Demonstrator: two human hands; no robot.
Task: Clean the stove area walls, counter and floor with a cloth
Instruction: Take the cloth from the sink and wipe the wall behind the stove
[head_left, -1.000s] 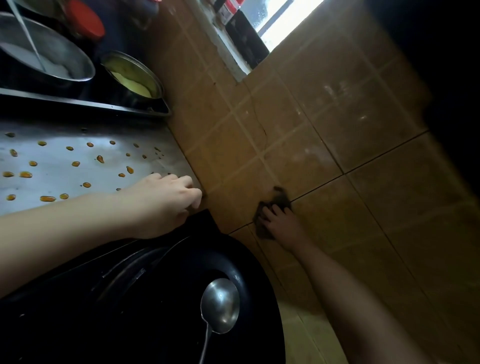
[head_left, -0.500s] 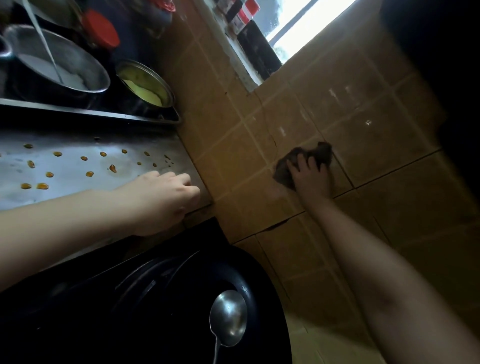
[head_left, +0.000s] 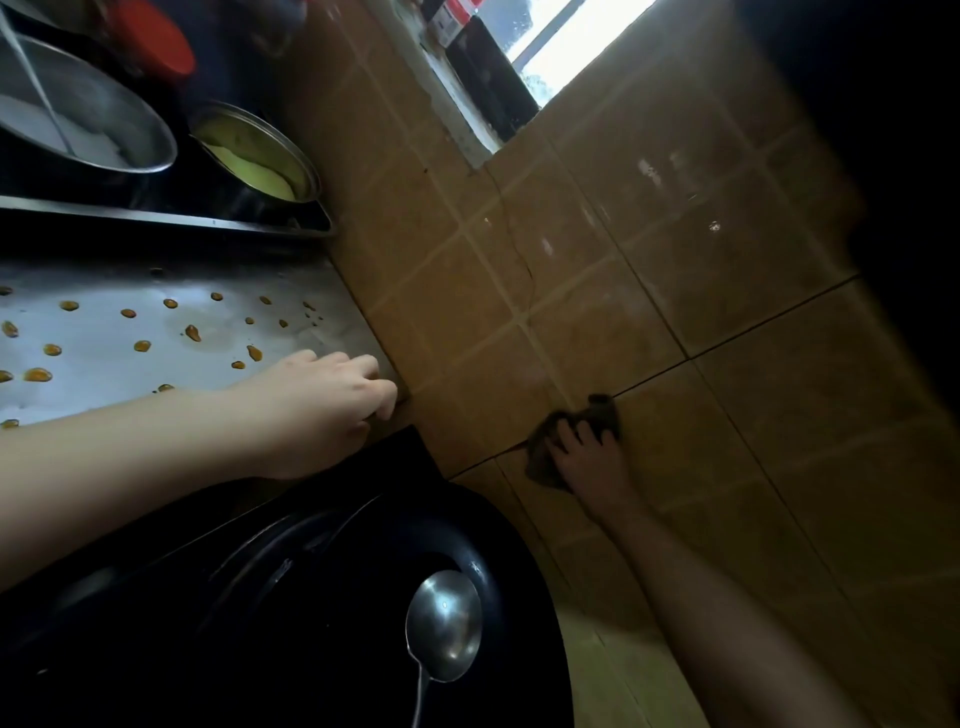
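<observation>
My right hand (head_left: 588, 460) presses a dark crumpled cloth (head_left: 602, 411) flat against the brown tiled wall (head_left: 701, 234), fingers spread over it, just below a dark grout line. My left hand (head_left: 318, 410) rests at the corner of the steel counter (head_left: 156, 340), its fingers curled over the counter's edge next to the wall. Orange-brown drops are spattered across the steel surface.
A black wok (head_left: 311, 623) with a steel ladle (head_left: 444, 623) in it sits below my left arm. Two metal pots (head_left: 88, 130) (head_left: 254, 150) and a red lid (head_left: 156, 44) stand beyond the counter. A window (head_left: 561, 36) opens above the tiles.
My right hand swept the cloth up the wall toward the window, then back down to the grout line near the wok. My left hand stayed on the counter edge.
</observation>
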